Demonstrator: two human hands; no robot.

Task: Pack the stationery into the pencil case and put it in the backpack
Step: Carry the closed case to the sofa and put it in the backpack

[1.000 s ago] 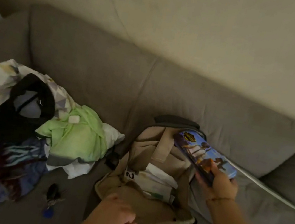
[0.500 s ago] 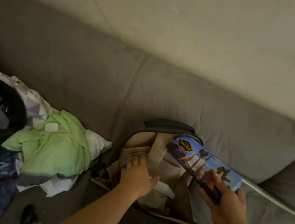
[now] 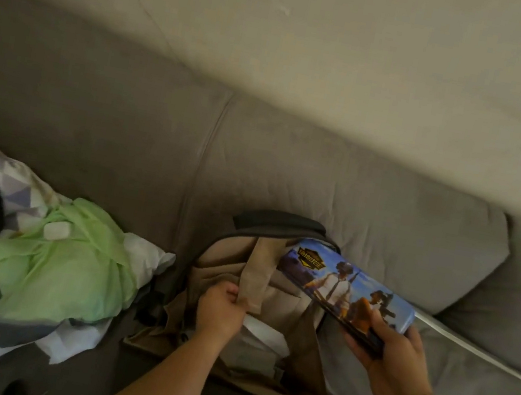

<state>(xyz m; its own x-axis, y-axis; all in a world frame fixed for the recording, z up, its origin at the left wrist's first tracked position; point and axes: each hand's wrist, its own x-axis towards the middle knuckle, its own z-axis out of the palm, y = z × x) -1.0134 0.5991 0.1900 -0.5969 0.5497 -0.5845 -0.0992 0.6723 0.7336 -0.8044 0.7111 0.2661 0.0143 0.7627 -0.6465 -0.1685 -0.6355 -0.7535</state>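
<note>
The left hand, flat on the backpack 0.5 s ago, now pinches its beige strap, holding the opening apart. The right hand still grips the pencil case, angled over the backpack's right edge on the sofa.

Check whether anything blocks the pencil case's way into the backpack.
The right hand holds the pencil case at the backpack's opening. The left hand grips the tan strap there, and white papers already fill part of the opening. Nothing else visible blocks it.
</note>
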